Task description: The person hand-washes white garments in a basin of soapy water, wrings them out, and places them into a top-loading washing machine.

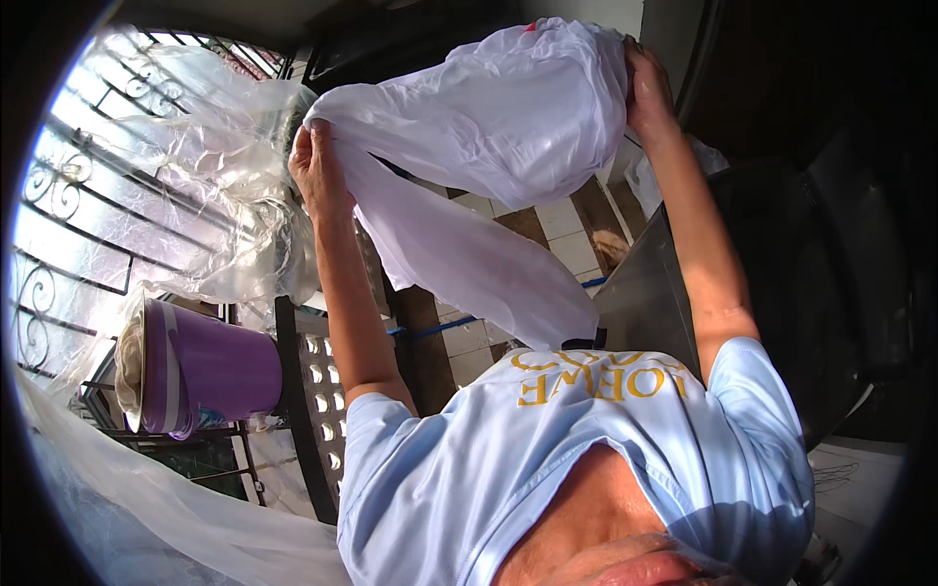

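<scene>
Closest to the camera, the person's light blue shirt, with yellow lettering, fills the lower middle. Just beyond it hangs a loose length of the white cloth, slanting from the left hand toward the lower right; whether its end touches the shirt I cannot tell. The left grip pinches the cloth between thumb and fingers at its gathered left end. The right hand, farther out and higher, has its grip closed on the opposite edge, with part of the fingers hidden. Between the two grips lies the cloth's main spread, its long axis running left to right and rising toward the right hand; the left hand is nearer the point where the loose length drops. Left of the left forearm are a perforated panel and a purple bucket. Below the cloth shows a tiled floor. Farther off at left, crumpled clear plastic sheeting hangs before a scrolled metal grille.
</scene>
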A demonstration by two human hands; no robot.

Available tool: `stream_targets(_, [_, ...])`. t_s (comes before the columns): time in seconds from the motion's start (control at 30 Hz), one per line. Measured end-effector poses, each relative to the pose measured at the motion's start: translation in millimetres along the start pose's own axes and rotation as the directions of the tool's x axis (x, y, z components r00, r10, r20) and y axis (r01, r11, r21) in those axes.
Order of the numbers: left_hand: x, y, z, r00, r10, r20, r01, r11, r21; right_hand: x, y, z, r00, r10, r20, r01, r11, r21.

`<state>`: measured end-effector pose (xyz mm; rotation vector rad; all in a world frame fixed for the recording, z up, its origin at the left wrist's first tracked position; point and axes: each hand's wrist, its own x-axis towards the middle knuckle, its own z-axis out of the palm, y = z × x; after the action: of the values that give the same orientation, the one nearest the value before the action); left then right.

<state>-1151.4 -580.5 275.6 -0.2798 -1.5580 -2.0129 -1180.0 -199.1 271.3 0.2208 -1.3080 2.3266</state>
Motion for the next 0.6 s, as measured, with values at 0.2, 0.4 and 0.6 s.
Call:
stream_targets(0.2, [49,37,-26,0.957,0.18,-0.229,-0.184,0.983,0.004,-27,-8,25,0.973,-0.199,-0.114,0.184,0.974,-0.129])
stream_targets(0.4, [88,-25,-33,0.965,0.162,-0.208,-0.183,0.98,-0.084,-30,94,-38,0.98,0.119,-0.162,-0.191,0.801,-0.567])
stream_targets(0.6, [127,13,4,0.972,0.222,-0.075,-0.228,0.97,-0.086,-47,137,-64,0.996,0.018,-0.085,-0.08,0.58,-0.811])
